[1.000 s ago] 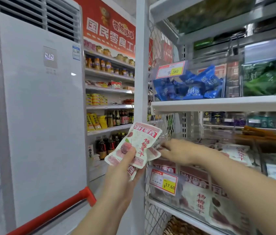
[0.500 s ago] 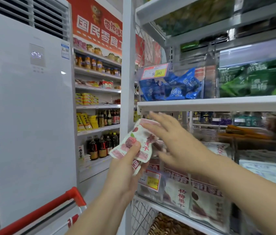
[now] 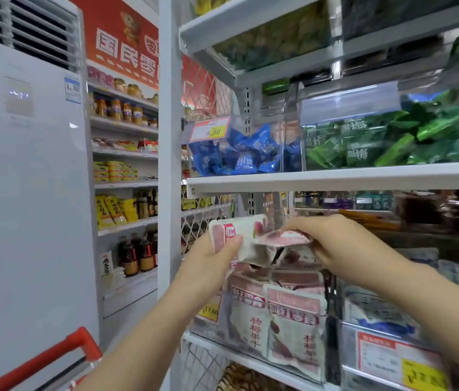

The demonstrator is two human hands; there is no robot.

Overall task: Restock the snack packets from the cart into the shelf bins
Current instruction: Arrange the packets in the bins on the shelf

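My left hand (image 3: 211,258) grips a small stack of white-and-pink snack packets (image 3: 236,235) by its left end, just above the clear shelf bin (image 3: 251,325). My right hand (image 3: 335,244) pinches the top packet (image 3: 284,237) of that stack from the right, lifting it flat over the bin. The bin holds several matching packets (image 3: 296,328) standing upright behind a yellow price tag (image 3: 208,311). The cart's red handle (image 3: 53,356) shows at the lower left; the cart's contents are out of view.
A white shelf board (image 3: 335,179) runs close above my hands, with bins of blue packets (image 3: 239,153) and green packets (image 3: 392,139) on it. A white upright post (image 3: 169,165) stands left of the bin. A tall air conditioner (image 3: 25,193) fills the left side.
Both hands moved right and closer to the bin. My right hand went from hovering open over the stack to pinching its top packet, and the stack tilted from upright to flat.
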